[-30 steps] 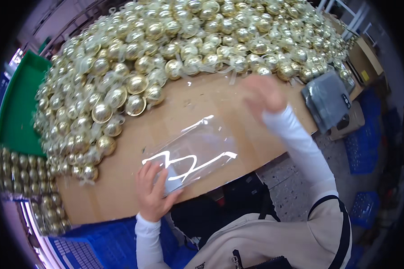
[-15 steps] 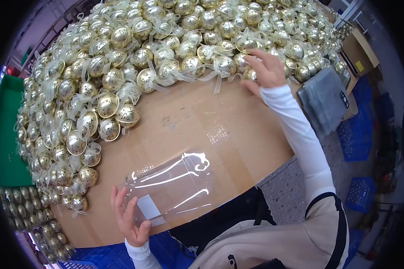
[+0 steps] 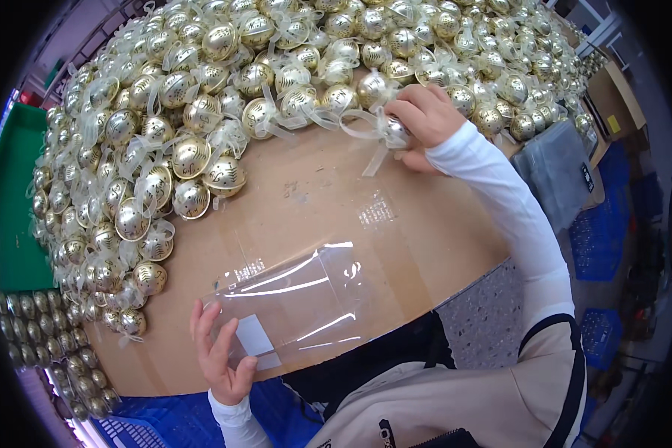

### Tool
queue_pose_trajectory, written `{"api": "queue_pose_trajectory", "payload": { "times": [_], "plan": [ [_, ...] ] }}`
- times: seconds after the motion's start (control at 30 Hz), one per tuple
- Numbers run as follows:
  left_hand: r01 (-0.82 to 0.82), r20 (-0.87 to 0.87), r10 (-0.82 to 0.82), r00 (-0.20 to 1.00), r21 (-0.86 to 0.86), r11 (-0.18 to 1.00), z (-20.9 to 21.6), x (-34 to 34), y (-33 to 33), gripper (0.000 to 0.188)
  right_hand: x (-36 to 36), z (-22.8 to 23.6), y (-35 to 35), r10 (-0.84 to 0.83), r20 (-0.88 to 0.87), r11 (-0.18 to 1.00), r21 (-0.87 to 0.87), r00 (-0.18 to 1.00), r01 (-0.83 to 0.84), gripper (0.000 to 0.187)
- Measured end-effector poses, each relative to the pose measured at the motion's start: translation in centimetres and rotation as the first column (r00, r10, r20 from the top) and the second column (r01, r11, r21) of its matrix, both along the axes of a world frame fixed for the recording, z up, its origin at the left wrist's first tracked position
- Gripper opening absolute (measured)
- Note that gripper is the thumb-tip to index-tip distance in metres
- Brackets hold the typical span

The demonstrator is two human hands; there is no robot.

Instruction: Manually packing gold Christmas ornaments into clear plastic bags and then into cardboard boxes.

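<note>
My right hand [image 3: 427, 122], at the front edge of the pile, is closed round a gold bell ornament [image 3: 393, 134] with a pale sheer ribbon bow that trails over the cardboard. Close to me lies a clear plastic box [image 3: 313, 287], its film shiny, with a white label [image 3: 255, 334] near its left end. My left hand [image 3: 222, 358] grips that left end, fingers on its far side and thumb towards me; part of the contact is hard to make out through the film.
A big heap of ribboned gold bells [image 3: 190, 157] covers the back and left of the cardboard tabletop [image 3: 306, 194]. At the right edge lie flat clear packages [image 3: 556, 168] beside a cardboard box [image 3: 616, 101]. Blue crates [image 3: 597, 246] stand lower right; a green bin [image 3: 15, 224] is far left.
My right hand has closed on a bell and drawn it slightly out from the pile's edge towards me. My left hand stays at the clear box's left end. The whole view has shifted a little.
</note>
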State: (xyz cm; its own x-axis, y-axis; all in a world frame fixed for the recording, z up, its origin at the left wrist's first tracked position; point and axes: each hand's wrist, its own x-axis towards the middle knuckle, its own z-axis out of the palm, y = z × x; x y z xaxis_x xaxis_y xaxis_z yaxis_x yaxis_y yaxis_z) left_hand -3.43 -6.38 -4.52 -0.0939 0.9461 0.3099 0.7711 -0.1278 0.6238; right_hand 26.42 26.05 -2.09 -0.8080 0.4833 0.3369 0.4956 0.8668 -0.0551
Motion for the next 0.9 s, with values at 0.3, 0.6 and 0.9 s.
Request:
{"api": "queue_pose_trajectory", "payload": {
  "times": [0.3, 0.6, 0.9],
  "plan": [
    [-0.009, 0.036, 0.007, 0.999, 0.05, 0.999, -0.3, 0.5, 0.6, 0.046, -0.1, -1.0, -2.7, 0.026, 0.16, 0.992, 0.121, 0.987, -0.046, 0.078],
    [-0.007, 0.06, 0.003, 0.998, 0.066, 0.998, -0.4, 0.8, 0.7, 0.047, 0.5, -2.0, -4.7, 0.394, -0.099, 0.907, -0.118, 0.914, -0.403, 0.061],
    [-0.145, 0.128, 0.12, 0.985, 0.208, 0.967, -1.8, 1.0, -0.1, 0.043, -0.5, -1.5, -6.3, 0.033, 0.132, 0.97, 0.233, 0.991, -0.064, 0.071]
  ]
}}
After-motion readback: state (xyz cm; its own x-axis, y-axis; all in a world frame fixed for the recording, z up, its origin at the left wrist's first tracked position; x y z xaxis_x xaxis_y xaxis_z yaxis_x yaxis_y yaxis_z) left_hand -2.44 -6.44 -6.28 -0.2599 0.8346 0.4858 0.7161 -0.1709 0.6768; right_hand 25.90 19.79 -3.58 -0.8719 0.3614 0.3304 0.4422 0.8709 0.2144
